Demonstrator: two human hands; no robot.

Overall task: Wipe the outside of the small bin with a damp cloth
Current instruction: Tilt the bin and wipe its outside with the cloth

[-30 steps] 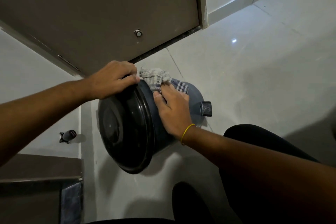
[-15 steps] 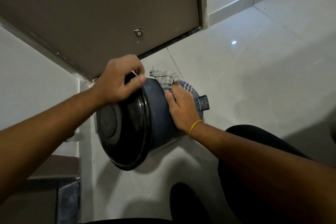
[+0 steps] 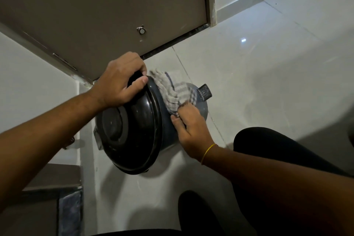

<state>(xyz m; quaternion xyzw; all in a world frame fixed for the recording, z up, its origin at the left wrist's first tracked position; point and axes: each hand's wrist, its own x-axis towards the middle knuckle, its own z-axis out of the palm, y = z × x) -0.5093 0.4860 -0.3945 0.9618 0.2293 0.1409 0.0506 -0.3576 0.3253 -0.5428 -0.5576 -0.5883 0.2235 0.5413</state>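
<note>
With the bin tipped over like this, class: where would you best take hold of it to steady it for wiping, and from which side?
Take the bin by the raised rim of its black lid, coming from above on the door side, where the left hand grips now. The lid's lip overhangs the smooth rounded body, giving fingers an edge, and it leaves the wall free for the cloth under the right hand.

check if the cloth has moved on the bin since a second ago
Yes. The cloth now reaches right toward the pedal.

The cloth point(image 3: 173, 93) and right hand point(image 3: 191, 128) hide part of the bin's point(image 3: 164, 120) side.
</note>
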